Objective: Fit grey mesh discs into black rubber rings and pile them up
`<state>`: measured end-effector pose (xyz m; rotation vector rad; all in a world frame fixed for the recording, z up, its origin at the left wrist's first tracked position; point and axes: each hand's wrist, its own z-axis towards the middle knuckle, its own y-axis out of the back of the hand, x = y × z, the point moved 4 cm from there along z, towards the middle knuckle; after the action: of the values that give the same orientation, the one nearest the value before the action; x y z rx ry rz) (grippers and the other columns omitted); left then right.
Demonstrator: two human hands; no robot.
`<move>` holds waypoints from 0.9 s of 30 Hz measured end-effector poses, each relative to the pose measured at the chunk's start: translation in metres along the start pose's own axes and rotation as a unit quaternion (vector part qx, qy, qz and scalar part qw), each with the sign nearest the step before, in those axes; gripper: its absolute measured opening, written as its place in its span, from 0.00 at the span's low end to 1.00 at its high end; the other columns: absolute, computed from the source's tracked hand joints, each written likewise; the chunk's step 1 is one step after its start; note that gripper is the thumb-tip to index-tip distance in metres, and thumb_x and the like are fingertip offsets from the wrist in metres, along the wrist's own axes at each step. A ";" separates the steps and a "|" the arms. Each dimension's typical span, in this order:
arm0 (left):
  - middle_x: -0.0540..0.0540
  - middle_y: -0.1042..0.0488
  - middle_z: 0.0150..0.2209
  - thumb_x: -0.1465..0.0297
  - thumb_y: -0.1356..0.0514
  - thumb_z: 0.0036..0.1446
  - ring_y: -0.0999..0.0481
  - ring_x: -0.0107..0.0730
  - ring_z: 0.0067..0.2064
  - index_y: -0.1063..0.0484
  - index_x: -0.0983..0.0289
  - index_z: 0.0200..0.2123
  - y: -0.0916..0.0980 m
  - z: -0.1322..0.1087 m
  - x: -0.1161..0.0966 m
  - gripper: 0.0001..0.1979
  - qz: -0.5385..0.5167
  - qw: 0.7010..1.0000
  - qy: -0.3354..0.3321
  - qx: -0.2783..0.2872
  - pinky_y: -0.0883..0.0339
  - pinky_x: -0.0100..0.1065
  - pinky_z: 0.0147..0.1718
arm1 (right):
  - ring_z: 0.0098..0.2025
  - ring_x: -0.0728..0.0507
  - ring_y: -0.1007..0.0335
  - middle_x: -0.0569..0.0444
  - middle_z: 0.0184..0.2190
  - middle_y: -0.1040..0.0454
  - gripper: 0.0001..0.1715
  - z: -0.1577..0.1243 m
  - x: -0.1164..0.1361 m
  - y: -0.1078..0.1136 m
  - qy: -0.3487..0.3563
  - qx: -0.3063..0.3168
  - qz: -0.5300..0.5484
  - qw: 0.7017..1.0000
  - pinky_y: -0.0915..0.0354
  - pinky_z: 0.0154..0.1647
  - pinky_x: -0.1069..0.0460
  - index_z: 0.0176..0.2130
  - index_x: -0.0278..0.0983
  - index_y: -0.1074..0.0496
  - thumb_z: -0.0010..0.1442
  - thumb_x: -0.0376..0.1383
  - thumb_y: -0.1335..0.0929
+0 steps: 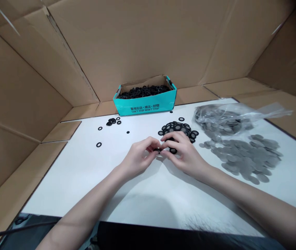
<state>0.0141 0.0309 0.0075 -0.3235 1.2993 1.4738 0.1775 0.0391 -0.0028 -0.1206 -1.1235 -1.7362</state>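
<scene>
Small black plastic-looking ring (pixel 157 150) seen nearly edge-on, pinched in left hand (pixel 140 155); right hand (pixel 183 149), fingertips curled, meets it from the right, grip unclear. Black rings with grey round centres (pixel 176 127) heaped just beyond right hand.

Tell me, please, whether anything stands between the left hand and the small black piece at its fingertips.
Nothing visible does: the left hand pinches the small black piece directly. The right hand is close at its other side, and the pile of black rings lies mostly beyond the right hand.
</scene>
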 end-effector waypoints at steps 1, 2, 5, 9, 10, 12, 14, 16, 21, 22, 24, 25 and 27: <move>0.51 0.24 0.36 0.77 0.42 0.60 0.25 0.25 0.35 0.31 0.63 0.40 0.000 0.000 0.000 0.06 -0.001 1.000 0.000 -0.008 0.29 0.28 0.37 | 0.49 0.36 0.33 0.47 0.44 0.25 0.05 0.000 0.000 0.000 -0.001 0.002 0.002 1.000 0.37 0.49 0.38 0.34 0.40 0.27 0.63 0.33 0.32; 0.51 0.24 0.35 0.77 0.42 0.60 0.25 0.25 0.34 0.31 0.63 0.40 0.001 0.000 -0.001 0.06 -0.002 1.000 -0.001 -0.015 0.29 0.28 0.36 | 0.49 0.36 0.33 0.48 0.44 0.25 0.06 0.000 -0.001 -0.001 -0.003 0.004 0.004 1.000 0.37 0.49 0.38 0.33 0.40 0.27 0.63 0.33 0.32; 0.52 0.24 0.37 0.76 0.42 0.60 0.25 0.26 0.36 0.31 0.63 0.41 0.000 0.000 -0.002 0.06 -0.007 1.000 -0.002 -0.019 0.29 0.28 0.37 | 0.48 0.37 0.33 0.48 0.43 0.25 0.06 0.000 -0.002 -0.002 -0.012 0.011 0.017 1.000 0.36 0.48 0.39 0.31 0.40 0.29 0.62 0.32 0.32; 0.53 0.24 0.39 0.76 0.43 0.62 0.24 0.27 0.39 0.31 0.63 0.41 -0.002 0.001 -0.003 0.05 -0.022 1.000 -0.010 -0.010 0.29 0.30 0.39 | 0.44 0.39 0.33 0.48 0.40 0.26 0.08 0.002 -0.002 -0.002 -0.021 0.026 0.042 0.999 0.36 0.45 0.41 0.29 0.39 0.32 0.62 0.32 0.32; 0.53 0.24 0.40 0.76 0.44 0.63 0.24 0.28 0.40 0.32 0.63 0.41 -0.002 0.001 -0.003 0.05 -0.022 1.000 -0.013 -0.007 0.29 0.30 0.40 | 0.44 0.39 0.33 0.49 0.39 0.27 0.09 0.002 -0.002 -0.002 -0.021 0.027 0.047 0.998 0.36 0.45 0.42 0.29 0.39 0.33 0.62 0.32 0.32; 0.54 0.25 0.40 0.76 0.44 0.63 0.24 0.28 0.41 0.33 0.63 0.41 -0.003 0.001 -0.002 0.05 -0.021 1.000 -0.017 0.004 0.28 0.32 0.42 | 0.43 0.40 0.34 0.49 0.39 0.28 0.08 0.002 -0.001 -0.001 -0.022 0.025 0.053 0.998 0.36 0.45 0.43 0.29 0.39 0.33 0.61 0.31 0.32; 0.53 0.25 0.40 0.77 0.45 0.63 0.25 0.28 0.41 0.33 0.63 0.40 -0.005 0.000 0.000 0.05 -0.023 0.999 -0.017 0.017 0.28 0.33 0.43 | 0.43 0.40 0.34 0.49 0.39 0.29 0.08 0.002 0.000 -0.002 -0.022 0.020 0.051 0.998 0.36 0.45 0.43 0.30 0.39 0.33 0.60 0.30 0.32; 0.53 0.26 0.40 0.77 0.45 0.62 0.25 0.28 0.40 0.33 0.63 0.40 -0.006 0.000 0.002 0.06 -0.025 0.999 -0.015 0.024 0.27 0.33 0.43 | 0.44 0.40 0.34 0.49 0.39 0.29 0.07 0.001 0.001 -0.002 -0.022 0.019 0.044 0.999 0.36 0.46 0.42 0.30 0.39 0.33 0.60 0.29 0.33; 0.52 0.26 0.37 0.80 0.46 0.60 0.26 0.27 0.38 0.33 0.63 0.37 -0.006 0.000 0.001 0.07 -0.008 0.999 -0.017 0.035 0.27 0.31 0.41 | 0.44 0.40 0.35 0.50 0.39 0.32 0.08 0.000 0.006 -0.002 -0.009 0.022 0.031 0.999 0.37 0.44 0.43 0.30 0.39 0.35 0.59 0.28 0.34; 0.52 0.26 0.37 0.80 0.46 0.59 0.26 0.27 0.38 0.33 0.63 0.37 -0.006 0.000 -0.001 0.08 -0.003 0.999 -0.022 0.038 0.27 0.30 0.40 | 0.44 0.40 0.35 0.50 0.39 0.32 0.08 0.000 0.007 -0.002 -0.003 0.020 0.031 0.999 0.37 0.44 0.43 0.30 0.39 0.35 0.59 0.28 0.34; 0.52 0.26 0.37 0.81 0.47 0.58 0.26 0.27 0.38 0.32 0.63 0.37 -0.005 0.000 -0.003 0.09 0.012 0.998 -0.029 0.046 0.28 0.30 0.39 | 0.45 0.39 0.36 0.49 0.40 0.33 0.08 -0.001 0.008 -0.002 0.006 0.013 0.030 0.999 0.37 0.44 0.43 0.30 0.39 0.36 0.59 0.27 0.34; 0.52 0.25 0.37 0.81 0.47 0.58 0.26 0.27 0.38 0.32 0.63 0.38 -0.005 0.000 -0.004 0.09 0.021 0.998 -0.031 0.051 0.28 0.30 0.39 | 0.45 0.39 0.36 0.49 0.40 0.33 0.08 -0.001 0.008 -0.002 0.010 0.010 0.028 1.000 0.37 0.45 0.43 0.30 0.39 0.36 0.59 0.27 0.35; 0.52 0.25 0.38 0.81 0.47 0.59 0.25 0.29 0.39 0.31 0.62 0.38 -0.005 0.000 -0.004 0.10 0.038 0.997 -0.027 0.062 0.29 0.31 0.41 | 0.46 0.39 0.36 0.49 0.41 0.32 0.08 -0.002 0.007 -0.003 0.013 0.012 0.015 1.000 0.37 0.45 0.42 0.30 0.39 0.35 0.59 0.27 0.34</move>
<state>0.0194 0.0278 0.0075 -0.1519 1.3655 1.4475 0.1723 0.0327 -0.0020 -0.0991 -1.1174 -1.6933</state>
